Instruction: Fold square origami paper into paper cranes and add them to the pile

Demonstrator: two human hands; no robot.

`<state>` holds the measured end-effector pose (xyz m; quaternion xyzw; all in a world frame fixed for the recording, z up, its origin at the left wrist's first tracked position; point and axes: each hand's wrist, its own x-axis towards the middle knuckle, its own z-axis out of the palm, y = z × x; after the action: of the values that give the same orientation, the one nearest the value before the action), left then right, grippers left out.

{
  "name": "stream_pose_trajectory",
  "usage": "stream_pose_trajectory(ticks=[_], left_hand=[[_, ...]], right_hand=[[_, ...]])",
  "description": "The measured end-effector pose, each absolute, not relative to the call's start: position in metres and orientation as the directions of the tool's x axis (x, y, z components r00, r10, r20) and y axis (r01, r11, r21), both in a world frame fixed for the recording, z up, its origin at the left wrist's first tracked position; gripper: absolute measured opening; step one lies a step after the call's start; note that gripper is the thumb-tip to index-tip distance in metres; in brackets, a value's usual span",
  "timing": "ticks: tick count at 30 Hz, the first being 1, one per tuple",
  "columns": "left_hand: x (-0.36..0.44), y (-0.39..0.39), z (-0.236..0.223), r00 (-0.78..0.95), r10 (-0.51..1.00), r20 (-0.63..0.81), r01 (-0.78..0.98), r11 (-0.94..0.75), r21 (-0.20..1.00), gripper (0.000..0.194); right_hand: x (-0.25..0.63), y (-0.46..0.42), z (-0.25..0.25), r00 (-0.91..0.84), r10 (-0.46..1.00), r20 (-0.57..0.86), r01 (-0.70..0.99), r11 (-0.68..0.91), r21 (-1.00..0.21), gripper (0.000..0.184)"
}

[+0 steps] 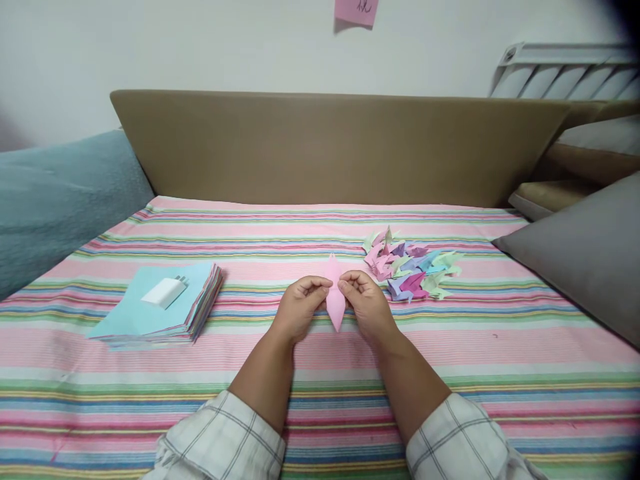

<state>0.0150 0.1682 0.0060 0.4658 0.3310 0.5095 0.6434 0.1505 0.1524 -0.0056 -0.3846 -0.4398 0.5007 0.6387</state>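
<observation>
A pink folded paper piece (335,303), long and pointed at both ends, stands upright between my two hands over the striped bedsheet. My left hand (299,308) pinches its left edge with curled fingers. My right hand (367,302) pinches its right edge the same way. Both forearms reach in from the bottom, with checked sleeves rolled back.
A stack of coloured paper squares (165,320) lies at the left with a white charger plug (164,292) on top. A pile of folded paper cranes (410,270) sits right of my hands. A grey pillow (585,257) is at right, a teal blanket (60,200) at left, a brown headboard (330,147) behind.
</observation>
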Motion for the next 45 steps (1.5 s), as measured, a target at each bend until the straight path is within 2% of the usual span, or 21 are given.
stream_pose_trajectory(ticks=[6,16,28,39,45], left_hand=[[0.011,0.172,0.004,0.186,0.982,0.043,-0.287,0.013,0.958,0.023],[0.004,0.173,0.003,0.252,0.961,0.115,-0.130,-0.084,0.988,0.028],[0.004,0.172,0.006,0.317,0.941,0.116,-0.191,-0.056,0.980,0.034],[0.003,0.171,0.009,0.312,0.942,0.122,-0.241,-0.046,0.969,0.030],[0.004,0.172,0.009,0.254,0.957,0.143,-0.205,-0.091,0.974,0.026]], right_hand=[[0.154,0.150,-0.005,-0.009,0.992,0.130,-0.267,0.123,-0.956,0.021],[0.157,0.151,-0.004,0.048,0.991,0.125,-0.229,0.132,-0.964,0.021],[0.158,0.151,-0.003,0.047,0.995,0.086,-0.358,0.097,-0.929,0.019],[0.160,0.149,-0.003,0.010,0.992,0.122,-0.314,0.119,-0.942,0.019],[0.159,0.148,-0.001,0.007,0.989,0.146,-0.266,0.142,-0.953,0.019]])
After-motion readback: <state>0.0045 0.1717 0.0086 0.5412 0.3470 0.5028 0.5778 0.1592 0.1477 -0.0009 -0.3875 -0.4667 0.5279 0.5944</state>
